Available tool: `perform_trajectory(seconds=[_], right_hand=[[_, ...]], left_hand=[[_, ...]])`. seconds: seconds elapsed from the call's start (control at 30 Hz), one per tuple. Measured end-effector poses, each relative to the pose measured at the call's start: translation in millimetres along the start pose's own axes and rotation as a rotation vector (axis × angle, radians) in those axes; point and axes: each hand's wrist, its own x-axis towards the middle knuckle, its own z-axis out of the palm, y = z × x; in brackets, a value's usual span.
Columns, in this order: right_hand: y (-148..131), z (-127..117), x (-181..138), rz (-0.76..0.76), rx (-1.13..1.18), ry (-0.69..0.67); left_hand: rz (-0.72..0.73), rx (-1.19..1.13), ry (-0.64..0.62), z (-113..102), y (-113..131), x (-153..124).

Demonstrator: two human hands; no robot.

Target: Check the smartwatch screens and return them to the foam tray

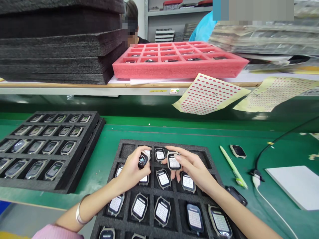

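Note:
My left hand (pixel 136 166) pinches a small smartwatch (pixel 143 160) with a dark face and a small lit picture. Between the fingers of my right hand (pixel 188 162) is a square smartwatch (pixel 173 161) with a pale case and a white lit screen. Both hands are over the black foam tray (pixel 174 192), whose compartments hold several strapless smartwatches, most with white lit screens. One watch (pixel 159 154) lies in its compartment between my hands. Another with a dark blue case (pixel 194 217) sits nearer to me.
Another foam tray (pixel 84 152) of watches lies at left. At right are a loose watch (pixel 238 151), a green pen (pixel 233 166), a white cable (pixel 269 202) and a white pad (pixel 296 186). Above, a shelf bears a pink foam tray (pixel 174 70), black foam (pixel 50 46) and hanging sticker sheets (pixel 210 94).

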Motion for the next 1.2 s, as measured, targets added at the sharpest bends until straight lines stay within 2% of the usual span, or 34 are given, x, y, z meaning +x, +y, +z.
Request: perform_trajectory(seconds=[0.27,0.43,0.53,0.67,1.2], right_hand=[[0.2,0.0,-0.1,0.008,-0.005,0.006],[-0.4,0.2,-0.4,0.012,-0.005,0.006],[-0.7,0.6,-0.6,0.016,-0.01,0.016],[-0.4,0.7,-0.5,0.016,-0.009,0.015],[0.7,-1.5,0.1,0.025,0.004,0.019]], left_hand=[[-0.08,-0.046,-0.021,2.5,-4.0,-0.8],[-0.237,-0.448,-0.141,8.2,-6.5,-0.9],[-0.26,-0.677,-0.159,8.8,-6.3,0.5],[-0.281,-0.825,-0.174,7.8,-6.7,1.8],[-0.231,-0.836,-0.19,6.6,-2.4,0.1]])
